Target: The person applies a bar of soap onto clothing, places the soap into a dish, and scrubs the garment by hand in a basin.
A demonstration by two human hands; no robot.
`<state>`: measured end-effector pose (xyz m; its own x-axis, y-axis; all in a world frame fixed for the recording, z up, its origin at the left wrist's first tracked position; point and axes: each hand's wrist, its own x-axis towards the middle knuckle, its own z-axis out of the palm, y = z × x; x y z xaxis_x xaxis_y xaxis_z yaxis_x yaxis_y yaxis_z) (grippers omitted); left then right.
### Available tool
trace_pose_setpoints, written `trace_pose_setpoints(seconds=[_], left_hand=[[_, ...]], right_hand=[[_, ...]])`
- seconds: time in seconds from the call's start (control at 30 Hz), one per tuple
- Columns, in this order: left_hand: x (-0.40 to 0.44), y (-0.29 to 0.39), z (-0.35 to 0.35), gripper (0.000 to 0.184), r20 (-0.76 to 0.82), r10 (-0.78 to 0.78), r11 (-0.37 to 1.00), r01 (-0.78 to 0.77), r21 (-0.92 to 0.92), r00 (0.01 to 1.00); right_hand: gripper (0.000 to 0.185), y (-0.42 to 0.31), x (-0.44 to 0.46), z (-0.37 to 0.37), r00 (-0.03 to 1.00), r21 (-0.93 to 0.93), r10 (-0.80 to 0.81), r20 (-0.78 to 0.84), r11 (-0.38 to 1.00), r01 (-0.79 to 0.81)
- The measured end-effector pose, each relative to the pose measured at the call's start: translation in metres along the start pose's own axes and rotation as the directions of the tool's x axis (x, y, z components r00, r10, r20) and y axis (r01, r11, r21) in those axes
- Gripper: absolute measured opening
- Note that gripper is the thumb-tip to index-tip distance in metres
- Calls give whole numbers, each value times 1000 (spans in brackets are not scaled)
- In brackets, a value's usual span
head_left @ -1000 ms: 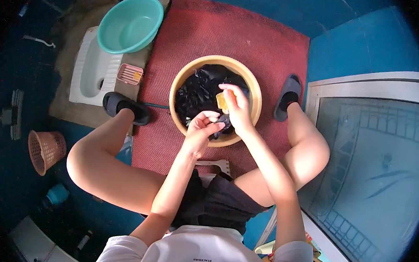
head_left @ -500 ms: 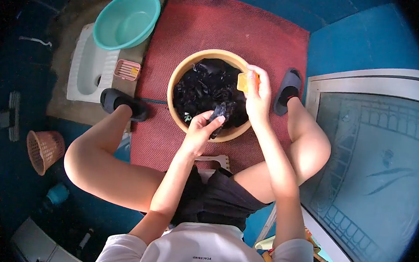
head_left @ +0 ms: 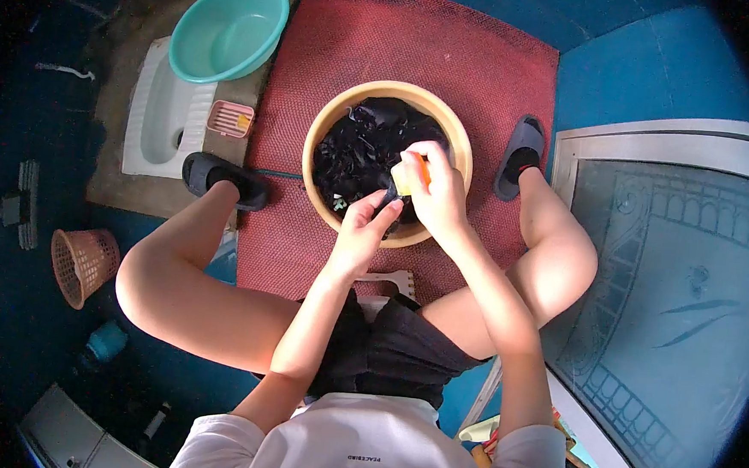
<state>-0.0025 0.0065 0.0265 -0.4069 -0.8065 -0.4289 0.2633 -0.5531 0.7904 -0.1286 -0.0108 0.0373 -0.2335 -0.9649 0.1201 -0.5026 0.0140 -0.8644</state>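
A yellow basin (head_left: pixel 314 136) stands on the floor between my feet, full of wet dark clothes (head_left: pixel 358 151). At its near side my left hand (head_left: pixel 363 232) pinches a piece of dark garment (head_left: pixel 388 197) between thumb and fingers. My right hand (head_left: pixel 439 202) grips a small scrubbing brush (head_left: pixel 402 181), orange on the back with pale yellow bristles. The brush is against or just over the held garment, close to the left fingertips; exact contact is hard to see.
A red mat (head_left: pixel 386 37) covers the floor. A turquoise basin (head_left: pixel 230 32) rests by the squat toilet (head_left: pixel 152 135), near a pink soap dish (head_left: pixel 230 120). A low stool (head_left: pixel 402 280), a basket (head_left: pixel 83 268) and a glass-paneled door (head_left: pixel 672 278) are around me.
My right hand has brought the brush from the basin's right rim inward to the garment at my left hand. My left hand keeps its pinch on the garment.
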Motion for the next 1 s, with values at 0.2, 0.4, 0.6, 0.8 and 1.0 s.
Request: trace_pose_setpoints(seconds=[0.2,0.4,0.6,0.8,1.0], left_hand=[[-1,1,-4,15,58,-42,996,37,86,997],[1,2,-5,16,58,-96,994,99,-50,994],[3,4,-4,17,82,-74,995,80,-66,994],[3,0,-8,16,82,-93,991,100,-87,992],[3,2,-5,16,65,-100,985,108,-133,993]], right_hand=[[9,-3,-3,1,996,-91,-88,-14,992,86],[9,-7,-4,1,993,-92,-121,-13,989,119],[10,-4,2,1,993,-122,-106,-52,988,99],[10,-5,-3,3,990,-132,-138,-7,982,135],[8,-6,-6,3,986,-170,-163,36,971,167]])
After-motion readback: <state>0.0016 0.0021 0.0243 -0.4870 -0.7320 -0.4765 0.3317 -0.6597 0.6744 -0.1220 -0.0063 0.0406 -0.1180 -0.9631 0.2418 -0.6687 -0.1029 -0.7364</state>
